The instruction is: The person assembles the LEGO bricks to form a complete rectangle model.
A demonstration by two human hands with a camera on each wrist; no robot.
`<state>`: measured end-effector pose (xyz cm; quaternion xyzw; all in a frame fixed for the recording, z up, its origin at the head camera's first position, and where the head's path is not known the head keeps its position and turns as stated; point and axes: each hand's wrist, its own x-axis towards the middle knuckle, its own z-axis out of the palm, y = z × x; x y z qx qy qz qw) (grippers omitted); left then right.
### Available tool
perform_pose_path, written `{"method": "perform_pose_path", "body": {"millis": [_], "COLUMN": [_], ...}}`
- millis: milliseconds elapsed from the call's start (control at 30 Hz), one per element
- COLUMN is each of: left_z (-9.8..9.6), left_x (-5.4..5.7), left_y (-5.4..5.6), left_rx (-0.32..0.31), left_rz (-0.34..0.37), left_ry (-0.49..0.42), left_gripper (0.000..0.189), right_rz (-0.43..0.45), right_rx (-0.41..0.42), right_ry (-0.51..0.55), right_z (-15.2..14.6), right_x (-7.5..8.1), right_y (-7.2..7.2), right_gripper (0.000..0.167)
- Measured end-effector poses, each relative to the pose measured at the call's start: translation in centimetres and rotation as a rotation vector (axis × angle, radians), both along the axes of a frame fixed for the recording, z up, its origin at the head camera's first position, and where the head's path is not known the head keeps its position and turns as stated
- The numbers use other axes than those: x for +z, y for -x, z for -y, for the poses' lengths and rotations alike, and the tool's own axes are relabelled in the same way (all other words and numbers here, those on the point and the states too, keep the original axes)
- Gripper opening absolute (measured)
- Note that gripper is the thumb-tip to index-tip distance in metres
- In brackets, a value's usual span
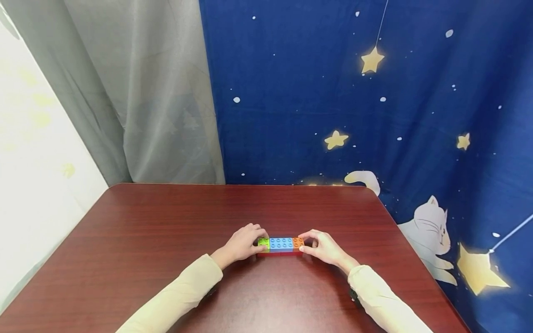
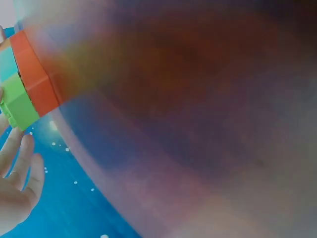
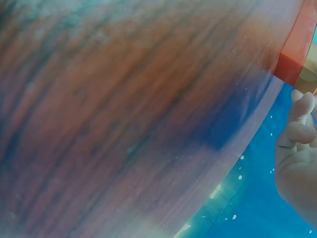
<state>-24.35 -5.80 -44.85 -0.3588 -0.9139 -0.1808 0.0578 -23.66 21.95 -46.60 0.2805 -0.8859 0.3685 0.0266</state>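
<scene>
In the head view a low bar of toy building bricks lies on the table. Its top row runs from a green brick (image 1: pixel 263 242) through a blue brick (image 1: pixel 281 243) to an orange brick (image 1: pixel 297 241), above a red layer (image 1: pixel 284 253). My left hand (image 1: pixel 242 242) pinches the green end between thumb and fingers. At the opposite end, the thumb and index finger of my right hand (image 1: pixel 326 249) hold the orange brick. The left wrist view catches the green brick (image 2: pixel 22 105) and red layer (image 2: pixel 38 74) at its edge. Part of the orange brick (image 3: pixel 309 74) shows in the right wrist view.
The dark red wooden table (image 1: pixel 179 212) has rounded far corners. Behind it hang a grey curtain (image 1: pixel 166 92) and a blue curtain (image 1: pixel 287 92) with stars and a cat. Much of both wrist views is filled by the blurred, close tabletop.
</scene>
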Motion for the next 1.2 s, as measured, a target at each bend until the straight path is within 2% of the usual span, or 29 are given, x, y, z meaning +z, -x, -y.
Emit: {"method": "perform_pose_path", "body": {"millis": [133,233,400,600,767,933,1033,1200], "left_z": [-0.2,-0.3,-0.6,-0.5,-0.1,0.9,1.6,2.1], "left_x": [0.5,0.9,1.4,1.0,0.5,0.2,0.1,0.0], "left_y": [0.3,0.5,0.6,0.6,0.5,0.2,0.0,-0.1], "left_rx": [-0.038,-0.069,-0.086,-0.056,-0.036,0.015,0.044,0.036], "left_rz": [-0.076,-0.097,-0.076,-0.046,-0.004,0.085,0.134,0.202], "left_ry": [0.054,0.082,0.116,0.092,0.049,0.007,-0.062,-0.146], "left_gripper": [0.020,0.019,0.018,0.019,0.024,0.031,0.026,0.019], "right_rz": [-0.005,-0.011,-0.022,-0.030,-0.031,-0.019,-0.015,-0.020], "right_rx": [0.004,0.009,0.013,0.017,0.014,0.007,0.007,0.009], "right_ry": [-0.001,-0.003,-0.008,0.000,0.010,0.003,0.008,0.012], "right_z": [0.0,0.0,-0.1,-0.1,0.0,0.1,0.1,0.0], "right_x": [0.0,0.0,0.0,-0.1,-0.3,-0.3,-0.2,-0.1], "right_y": [0.0,0.0,0.1,0.3,0.2,0.2,0.1,0.1], "right_gripper": [0.031,0.031,0.031,0.030,0.030,0.031,0.031,0.031]}}
